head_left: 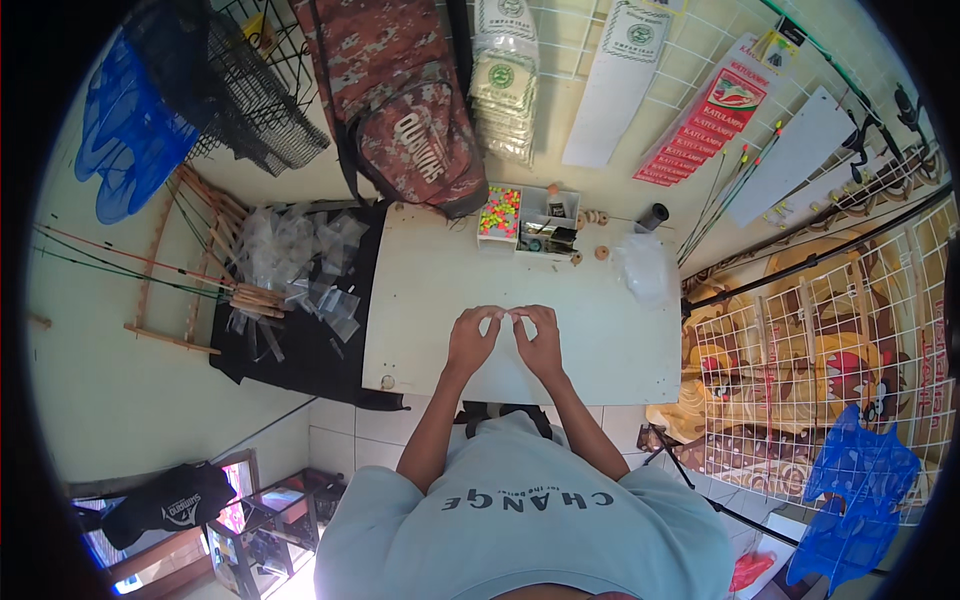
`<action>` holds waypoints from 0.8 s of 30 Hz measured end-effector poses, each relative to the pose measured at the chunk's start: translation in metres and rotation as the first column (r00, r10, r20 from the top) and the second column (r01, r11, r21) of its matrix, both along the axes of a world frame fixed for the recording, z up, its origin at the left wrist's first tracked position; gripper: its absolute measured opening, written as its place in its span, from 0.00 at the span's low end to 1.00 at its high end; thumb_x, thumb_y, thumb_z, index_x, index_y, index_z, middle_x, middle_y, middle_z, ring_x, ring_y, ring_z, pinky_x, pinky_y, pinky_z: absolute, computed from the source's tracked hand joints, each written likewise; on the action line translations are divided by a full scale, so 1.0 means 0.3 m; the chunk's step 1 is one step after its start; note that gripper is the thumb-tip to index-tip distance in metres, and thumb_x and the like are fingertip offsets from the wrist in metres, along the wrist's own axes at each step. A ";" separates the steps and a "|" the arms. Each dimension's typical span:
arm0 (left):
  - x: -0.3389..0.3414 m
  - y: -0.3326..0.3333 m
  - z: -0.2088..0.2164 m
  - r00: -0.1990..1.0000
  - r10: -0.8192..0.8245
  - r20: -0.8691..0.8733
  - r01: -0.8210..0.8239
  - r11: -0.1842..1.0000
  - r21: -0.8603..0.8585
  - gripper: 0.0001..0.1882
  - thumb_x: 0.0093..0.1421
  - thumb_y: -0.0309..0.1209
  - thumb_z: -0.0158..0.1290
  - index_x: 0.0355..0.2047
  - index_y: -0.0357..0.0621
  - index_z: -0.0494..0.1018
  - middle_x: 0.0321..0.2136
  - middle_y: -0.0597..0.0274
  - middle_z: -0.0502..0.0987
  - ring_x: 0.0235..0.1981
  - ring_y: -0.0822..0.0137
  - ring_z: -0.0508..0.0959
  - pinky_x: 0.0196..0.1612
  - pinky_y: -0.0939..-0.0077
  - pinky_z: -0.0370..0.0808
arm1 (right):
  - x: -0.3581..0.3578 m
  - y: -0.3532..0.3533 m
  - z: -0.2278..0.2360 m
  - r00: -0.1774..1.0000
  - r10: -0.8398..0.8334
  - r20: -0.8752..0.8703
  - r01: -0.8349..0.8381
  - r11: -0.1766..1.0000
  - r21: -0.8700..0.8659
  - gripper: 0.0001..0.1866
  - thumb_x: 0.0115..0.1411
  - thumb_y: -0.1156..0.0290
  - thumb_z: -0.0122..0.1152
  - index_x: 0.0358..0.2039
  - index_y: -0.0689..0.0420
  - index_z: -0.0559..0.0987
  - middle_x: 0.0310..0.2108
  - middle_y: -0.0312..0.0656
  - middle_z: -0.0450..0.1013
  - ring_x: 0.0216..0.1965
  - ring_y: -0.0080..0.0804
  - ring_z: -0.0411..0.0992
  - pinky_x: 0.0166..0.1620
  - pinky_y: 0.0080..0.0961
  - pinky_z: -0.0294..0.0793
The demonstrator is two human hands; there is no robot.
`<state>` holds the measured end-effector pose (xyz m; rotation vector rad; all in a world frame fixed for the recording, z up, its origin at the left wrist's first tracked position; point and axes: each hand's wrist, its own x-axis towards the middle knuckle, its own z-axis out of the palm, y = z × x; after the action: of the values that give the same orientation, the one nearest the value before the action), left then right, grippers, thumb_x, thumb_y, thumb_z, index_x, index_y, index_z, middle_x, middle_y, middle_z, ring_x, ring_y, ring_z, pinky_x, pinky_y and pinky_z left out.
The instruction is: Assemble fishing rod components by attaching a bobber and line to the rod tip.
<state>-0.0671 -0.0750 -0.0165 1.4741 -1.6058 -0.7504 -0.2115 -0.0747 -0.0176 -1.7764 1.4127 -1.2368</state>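
Observation:
Over the near middle of the white tabletop (430,280), my left hand (474,338) and my right hand (537,340) meet at the fingertips. Each one is closed in a pinch, thumb against fingers. Whatever lies between the fingertips is too small to make out. Beyond them, at the table's far side, stands a white tray (481,237) of bright pink, yellow and green beads (500,211). Right beside it is a grey compartment box (537,205) with small dark items in it.
Small round tan spools (602,253), a dark cylinder (653,216) and a clear plastic bag (643,268) lie at the table's far right. Clear plastic packets (285,245) are heaped on black cloth at the left. A camouflage backpack (420,140) hangs beyond; a white wire rack (790,350) stands right.

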 end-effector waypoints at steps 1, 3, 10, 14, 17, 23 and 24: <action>0.014 0.005 0.000 1.000 0.008 0.003 -0.008 1.000 0.006 0.07 0.59 0.30 0.54 0.36 0.43 0.77 0.34 0.57 0.80 0.38 0.59 0.78 0.44 0.67 0.73 | 0.016 -0.003 0.007 1.000 0.003 0.008 -0.003 1.000 0.010 0.06 0.55 0.77 0.59 0.34 0.56 0.79 0.34 0.41 0.75 0.43 0.41 0.67 0.49 0.33 0.65; 0.048 0.013 -0.002 1.000 0.020 0.013 -0.020 1.000 0.016 0.07 0.59 0.30 0.54 0.36 0.42 0.77 0.33 0.57 0.80 0.38 0.59 0.78 0.44 0.68 0.73 | 0.053 0.002 0.012 1.000 0.022 -0.001 -0.022 1.000 0.003 0.06 0.54 0.77 0.59 0.34 0.57 0.79 0.34 0.40 0.75 0.43 0.41 0.67 0.50 0.34 0.65; 0.310 0.064 0.004 1.000 0.030 0.006 -0.030 0.999 -0.012 0.07 0.59 0.29 0.54 0.35 0.41 0.76 0.33 0.57 0.80 0.37 0.59 0.78 0.43 0.68 0.73 | 0.311 0.013 0.012 0.997 0.064 -0.037 -0.065 0.998 -0.018 0.05 0.56 0.74 0.59 0.34 0.56 0.79 0.35 0.39 0.76 0.43 0.38 0.69 0.46 0.32 0.67; 0.603 0.110 -0.038 0.997 0.079 0.010 -0.078 0.995 -0.056 0.06 0.58 0.27 0.54 0.35 0.40 0.76 0.34 0.57 0.80 0.36 0.60 0.79 0.41 0.69 0.73 | 0.593 0.042 -0.009 0.996 0.086 0.004 -0.085 0.995 -0.059 0.06 0.56 0.75 0.59 0.35 0.54 0.80 0.35 0.39 0.76 0.42 0.37 0.69 0.45 0.30 0.67; 0.845 0.143 -0.028 0.993 0.119 0.000 -0.119 0.988 -0.100 0.06 0.58 0.26 0.53 0.36 0.39 0.76 0.34 0.57 0.80 0.35 0.61 0.79 0.40 0.71 0.73 | 0.834 0.071 -0.035 0.994 0.078 0.077 -0.074 0.996 -0.059 0.06 0.56 0.75 0.59 0.35 0.55 0.80 0.36 0.39 0.76 0.42 0.37 0.69 0.45 0.30 0.67; 1.275 0.209 0.015 0.972 0.234 -0.014 -0.235 0.969 -0.077 0.07 0.60 0.27 0.52 0.37 0.40 0.76 0.33 0.57 0.80 0.36 0.64 0.80 0.38 0.73 0.74 | 1.239 0.143 0.023 0.983 0.128 0.135 -0.130 0.992 0.005 0.06 0.55 0.75 0.59 0.34 0.56 0.79 0.34 0.42 0.75 0.43 0.41 0.68 0.49 0.34 0.65; 1.324 0.207 0.022 0.973 0.232 -0.016 -0.233 0.969 -0.081 0.07 0.60 0.27 0.52 0.37 0.40 0.76 0.33 0.57 0.80 0.36 0.64 0.80 0.38 0.73 0.74 | 1.285 0.141 0.024 0.982 0.150 0.113 -0.152 0.988 0.008 0.06 0.55 0.75 0.59 0.34 0.56 0.79 0.34 0.42 0.75 0.43 0.41 0.68 0.49 0.33 0.65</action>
<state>0.3302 -0.0130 -0.0099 1.5645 -1.4107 -0.5491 0.1742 -0.0325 -0.0103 -1.7393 1.1989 -1.2213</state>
